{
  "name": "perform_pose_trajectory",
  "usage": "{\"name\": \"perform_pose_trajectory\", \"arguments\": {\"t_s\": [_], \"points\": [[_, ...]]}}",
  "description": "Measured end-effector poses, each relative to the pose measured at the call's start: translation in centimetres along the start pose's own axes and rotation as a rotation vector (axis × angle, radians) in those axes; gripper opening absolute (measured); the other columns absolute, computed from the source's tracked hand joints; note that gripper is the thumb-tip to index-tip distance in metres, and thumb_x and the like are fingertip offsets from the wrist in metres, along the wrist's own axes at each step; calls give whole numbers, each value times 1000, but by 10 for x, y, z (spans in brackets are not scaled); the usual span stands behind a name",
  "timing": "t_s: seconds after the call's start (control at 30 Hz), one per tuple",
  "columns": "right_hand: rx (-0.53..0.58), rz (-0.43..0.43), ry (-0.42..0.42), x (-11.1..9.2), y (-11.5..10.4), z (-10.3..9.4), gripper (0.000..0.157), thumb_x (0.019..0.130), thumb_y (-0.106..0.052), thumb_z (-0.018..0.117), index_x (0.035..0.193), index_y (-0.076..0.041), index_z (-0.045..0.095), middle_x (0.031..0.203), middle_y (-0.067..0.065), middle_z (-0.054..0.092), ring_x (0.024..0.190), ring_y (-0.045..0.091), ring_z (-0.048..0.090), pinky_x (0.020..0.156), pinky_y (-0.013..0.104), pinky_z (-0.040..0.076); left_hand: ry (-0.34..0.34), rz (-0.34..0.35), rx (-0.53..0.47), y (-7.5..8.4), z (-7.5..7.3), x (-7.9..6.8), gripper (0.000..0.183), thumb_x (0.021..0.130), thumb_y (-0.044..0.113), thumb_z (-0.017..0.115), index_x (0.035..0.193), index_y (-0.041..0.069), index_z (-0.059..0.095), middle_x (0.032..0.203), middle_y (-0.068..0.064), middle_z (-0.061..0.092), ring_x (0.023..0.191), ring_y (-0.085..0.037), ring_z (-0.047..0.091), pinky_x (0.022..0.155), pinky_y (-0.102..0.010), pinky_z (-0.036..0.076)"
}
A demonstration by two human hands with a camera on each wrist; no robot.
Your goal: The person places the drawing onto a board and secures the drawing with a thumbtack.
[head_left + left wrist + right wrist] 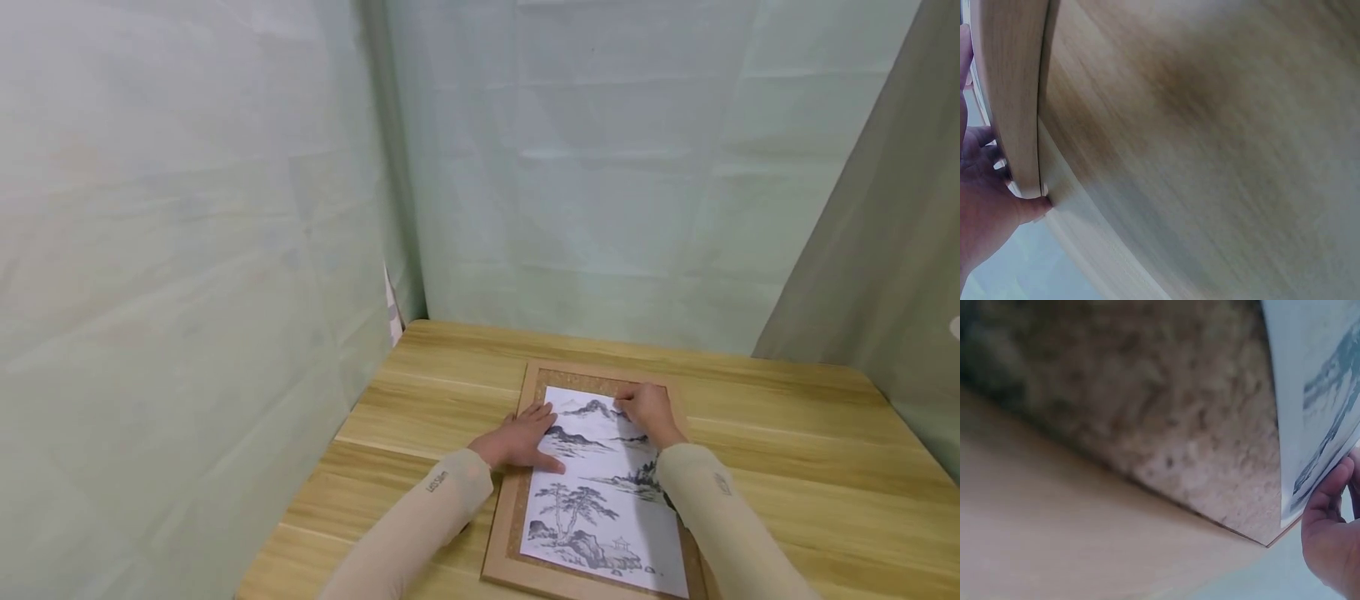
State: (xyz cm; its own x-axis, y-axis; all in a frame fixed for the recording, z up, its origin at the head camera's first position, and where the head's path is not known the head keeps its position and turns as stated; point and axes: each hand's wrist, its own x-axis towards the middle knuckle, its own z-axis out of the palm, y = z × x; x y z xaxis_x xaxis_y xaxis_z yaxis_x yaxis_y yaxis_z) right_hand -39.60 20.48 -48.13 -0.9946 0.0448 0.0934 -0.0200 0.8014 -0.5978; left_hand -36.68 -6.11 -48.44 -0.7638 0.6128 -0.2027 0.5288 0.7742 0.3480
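A sheet of paper [637,529] printed with a grey ink landscape lies on a wood-framed cork board [504,533]. My left hand [522,439] rests with spread, straight fingers across the sheet's left edge and the frame. In the left wrist view, the left hand [988,212] reaches over the frame side [1013,81]. Near the sheet's top right corner, the curled fingers of my right hand [651,412] pinch at the paper. The right wrist view shows the right hand's thumb and fingers [1329,487] at the sheet's edge, beside bare cork [1172,425]. Any small item between those fingertips is hidden.
The board lies on a wood-grain table [435,392], with table surface on both sides of it. Pale green cloth [585,183] hangs behind the table and along the left. A greyish curtain [862,250] hangs at the right.
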Motion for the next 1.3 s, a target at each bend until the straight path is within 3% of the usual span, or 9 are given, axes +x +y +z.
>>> {"name": "perform_pose_trajectory", "arguments": {"t_s": [0.2, 0.37, 0.6, 0.83, 1.13, 1.3], "points": [[137, 45, -29, 0, 5, 0, 22, 92, -8, 70, 108, 6, 73, 88, 13, 72, 73, 18, 63, 63, 33, 50, 1, -1, 3, 1, -1, -1, 100, 86, 67, 63, 160, 15, 20, 167, -2, 6, 152, -20, 1, 118, -55, 14], [235, 98, -42, 1, 7, -2, 14, 92, -9, 69, 99, 2, 73, 73, 7, 66, 65, 16, 56, 59, 30, 44, 1, 0, -2, 1, -2, -2, 100, 86, 67, 63, 160, 14, 20, 167, -3, 6, 152, -21, 1, 118, -56, 14], [209, 83, -10, 1, 9, 3, 12, 91, -7, 68, 93, 2, 74, 70, 5, 65, 64, 15, 55, 57, 29, 43, 3, 2, -6, 0, -1, -4, 100, 86, 66, 63, 160, 14, 20, 167, -2, 6, 152, -20, 0, 117, -56, 14], [102, 84, 35, -6, -3, 1, 14, 89, -6, 66, 92, 4, 75, 90, 15, 70, 80, 26, 60, 68, 37, 47, 2, 11, -16, -1, 1, -3, 100, 86, 67, 62, 160, 14, 19, 167, -2, 5, 152, -20, 0, 118, -56, 13], [156, 116, 12, -13, 2, -7, 18, 90, -8, 67, 101, 6, 71, 100, 19, 68, 86, 30, 60, 72, 40, 49, 17, 4, -21, -4, -1, -1, 100, 85, 65, 65, 159, 14, 23, 166, -5, 8, 152, -21, 2, 118, -55, 12], [172, 157, -19, -16, 12, -24, 29, 98, -14, 61, 115, 8, 66, 111, 24, 65, 95, 33, 61, 78, 44, 52, 37, 9, -5, -11, -7, -4, 91, 85, 63, 68, 155, 14, 36, 165, -12, 11, 152, -26, 3, 119, -55, 7]]}}
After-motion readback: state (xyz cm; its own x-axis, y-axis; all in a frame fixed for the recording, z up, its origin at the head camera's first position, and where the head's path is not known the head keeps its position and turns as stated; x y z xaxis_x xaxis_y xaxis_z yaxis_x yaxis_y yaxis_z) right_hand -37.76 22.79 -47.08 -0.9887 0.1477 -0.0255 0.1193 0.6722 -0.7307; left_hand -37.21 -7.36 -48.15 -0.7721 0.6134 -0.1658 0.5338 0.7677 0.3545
